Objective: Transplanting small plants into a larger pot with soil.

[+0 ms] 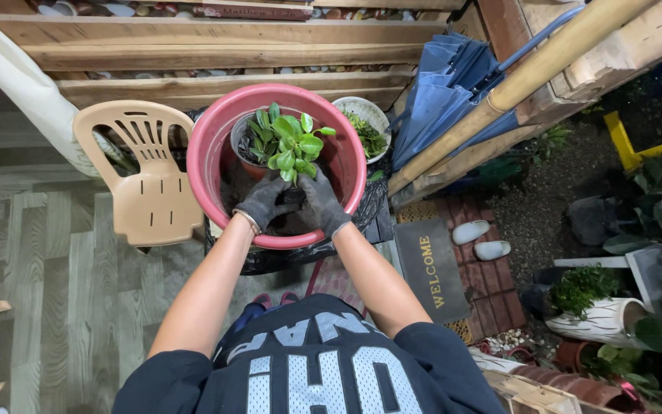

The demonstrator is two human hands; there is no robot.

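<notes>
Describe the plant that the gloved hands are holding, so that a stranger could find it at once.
Find the big pink basin beside the beige plastic chair. Inside, the left hand and right hand cup a small plant. Its thick, glossy leaves differ from the feathery greens behind.

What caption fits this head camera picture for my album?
Two grey-gloved hands, left and right, hold a small green leafy plant inside a round pink plastic basin.
</notes>
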